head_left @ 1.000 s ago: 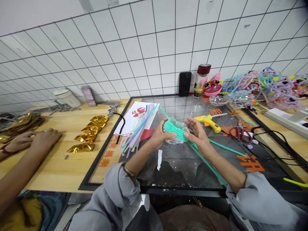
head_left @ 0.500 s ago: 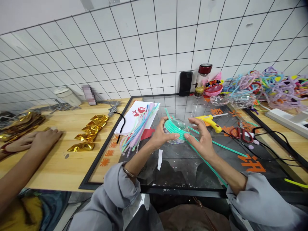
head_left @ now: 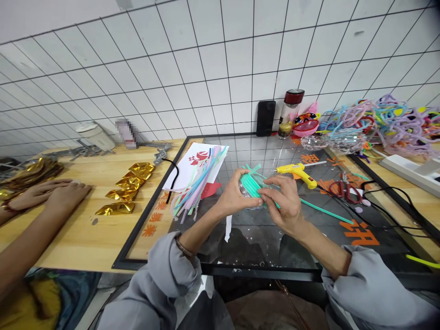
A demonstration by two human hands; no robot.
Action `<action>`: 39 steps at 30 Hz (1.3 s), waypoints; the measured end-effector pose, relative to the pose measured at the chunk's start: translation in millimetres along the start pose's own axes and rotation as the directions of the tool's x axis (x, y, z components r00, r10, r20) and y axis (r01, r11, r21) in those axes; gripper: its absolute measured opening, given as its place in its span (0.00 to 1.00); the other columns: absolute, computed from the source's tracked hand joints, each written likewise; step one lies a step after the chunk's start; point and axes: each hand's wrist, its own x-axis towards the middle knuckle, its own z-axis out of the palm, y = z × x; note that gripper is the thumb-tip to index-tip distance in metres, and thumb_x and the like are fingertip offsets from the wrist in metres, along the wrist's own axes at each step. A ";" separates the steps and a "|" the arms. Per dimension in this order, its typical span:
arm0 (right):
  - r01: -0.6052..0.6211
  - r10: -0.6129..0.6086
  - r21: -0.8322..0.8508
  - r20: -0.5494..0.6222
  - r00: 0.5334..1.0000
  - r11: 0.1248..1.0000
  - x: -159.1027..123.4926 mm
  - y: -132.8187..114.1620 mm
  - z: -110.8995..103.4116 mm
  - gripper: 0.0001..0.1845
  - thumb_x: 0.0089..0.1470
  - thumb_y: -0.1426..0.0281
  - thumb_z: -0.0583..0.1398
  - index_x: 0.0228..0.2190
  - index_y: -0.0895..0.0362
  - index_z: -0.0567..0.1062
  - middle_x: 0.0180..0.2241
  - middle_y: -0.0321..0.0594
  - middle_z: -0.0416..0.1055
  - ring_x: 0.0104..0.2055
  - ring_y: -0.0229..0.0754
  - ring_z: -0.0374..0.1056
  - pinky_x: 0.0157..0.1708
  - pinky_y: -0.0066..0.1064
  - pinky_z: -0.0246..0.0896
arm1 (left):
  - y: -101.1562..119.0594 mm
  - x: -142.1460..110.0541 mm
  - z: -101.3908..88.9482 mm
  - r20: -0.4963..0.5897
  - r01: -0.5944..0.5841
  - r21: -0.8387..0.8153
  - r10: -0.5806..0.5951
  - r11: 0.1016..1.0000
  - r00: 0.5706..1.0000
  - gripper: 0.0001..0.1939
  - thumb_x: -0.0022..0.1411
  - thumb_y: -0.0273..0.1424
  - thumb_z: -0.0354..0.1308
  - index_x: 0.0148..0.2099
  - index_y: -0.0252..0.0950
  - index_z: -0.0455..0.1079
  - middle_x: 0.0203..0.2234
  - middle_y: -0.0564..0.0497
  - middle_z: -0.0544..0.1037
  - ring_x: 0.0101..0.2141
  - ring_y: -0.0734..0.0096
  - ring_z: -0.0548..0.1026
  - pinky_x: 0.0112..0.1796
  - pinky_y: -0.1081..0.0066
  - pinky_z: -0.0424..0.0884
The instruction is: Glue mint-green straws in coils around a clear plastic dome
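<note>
Above the middle of the black-edged surface [head_left: 261, 273], a clear piece wrapped in green strands [head_left: 250, 183] sits between the person's two hands. The left hand [head_left: 233, 195] grips it from the left, thumb along the near side and fingers curved around the back. The right hand [head_left: 283, 197] is at its right side with bent fingers gathered close against it; whether they pinch a strand cannot be made out. A loose green strip [head_left: 326, 211] lies beyond the right wrist, running toward the right edge.

By the far left corner lies a white sheet with red print [head_left: 187, 167], partly under a bundle of pale strips [head_left: 197, 183]. A white paper scrap [head_left: 228, 228] lies between the bundle and the near edge. Right of the hands is a yellow glue gun [head_left: 299, 172], its nozzle pointing left, and nearer the right edge are red-handled scissors [head_left: 354, 195]. At the far edge, a black phone [head_left: 266, 118] stands against the wall beside a red-lidded jar [head_left: 288, 117]. Past the left edge, gold foil pieces [head_left: 130, 185] lie in a row on bare wood, near a co-worker's hands [head_left: 65, 195].
</note>
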 end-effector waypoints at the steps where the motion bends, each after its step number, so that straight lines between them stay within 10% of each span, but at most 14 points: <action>1: 0.008 -0.008 -0.008 0.012 1.000 1.000 0.1 -0.7 -0.4 0.11 0.57 0.76 0.57 0.39 0.51 0.75 0.43 0.44 0.72 0.46 0.49 0.67 0.44 0.46 0.61 | -0.6 0.0 0.1 0.003 0.004 0.012 -0.004 1.000 1.000 0.38 0.40 0.33 0.73 0.53 0.38 0.62 0.38 0.52 0.70 0.37 0.67 0.68 0.37 0.70 0.66; 7: -0.011 0.011 0.053 0.006 1.000 0.999 0.5 -4.1 -1.7 0.10 0.57 0.77 0.57 0.38 0.53 0.75 0.41 0.45 0.71 0.44 0.48 0.68 0.42 0.44 0.62 | -4.8 -0.4 0.9 0.057 -0.051 0.015 0.050 0.999 0.997 0.38 0.41 0.32 0.74 0.53 0.39 0.62 0.42 0.51 0.69 0.40 0.65 0.69 0.39 0.70 0.66; 16: -0.310 0.351 0.277 -0.112 0.930 0.909 4.0 0.8 -4.1 0.08 0.57 0.72 0.58 0.36 0.53 0.77 0.35 0.40 0.72 0.40 0.45 0.69 0.43 0.41 0.64 | -13.1 2.3 -3.9 0.189 -0.199 -0.058 0.206 0.978 0.960 0.40 0.39 0.34 0.75 0.54 0.41 0.62 0.51 0.46 0.68 0.52 0.55 0.68 0.53 0.61 0.64; 27: -0.715 0.849 0.568 0.051 0.526 0.408 -0.8 24.7 12.6 0.09 0.44 0.64 0.62 0.28 0.55 0.78 0.29 0.37 0.74 0.34 0.42 0.67 0.36 0.35 0.60 | -17.6 7.7 -11.6 0.315 -0.243 -0.066 0.251 0.968 0.915 0.42 0.38 0.37 0.76 0.55 0.41 0.61 0.53 0.43 0.68 0.56 0.48 0.67 0.58 0.51 0.60; 32: -0.783 0.822 0.484 0.200 0.533 0.390 -1.1 23.2 13.0 0.11 0.42 0.63 0.62 0.26 0.56 0.78 0.28 0.38 0.74 0.31 0.41 0.66 0.33 0.34 0.58 | -21.3 8.1 -11.9 0.336 -0.253 -0.069 0.262 0.965 0.905 0.43 0.38 0.37 0.76 0.55 0.40 0.62 0.54 0.42 0.69 0.57 0.47 0.67 0.59 0.50 0.60; 39: -0.697 0.695 0.403 0.181 0.696 0.593 -1.3 19.0 9.2 0.09 0.48 0.65 0.59 0.27 0.55 0.79 0.29 0.37 0.74 0.31 0.40 0.67 0.32 0.33 0.58 | -20.3 7.8 -12.5 0.358 -0.276 -0.065 0.280 0.959 0.891 0.44 0.38 0.36 0.76 0.56 0.41 0.61 0.56 0.42 0.67 0.59 0.46 0.66 0.60 0.48 0.58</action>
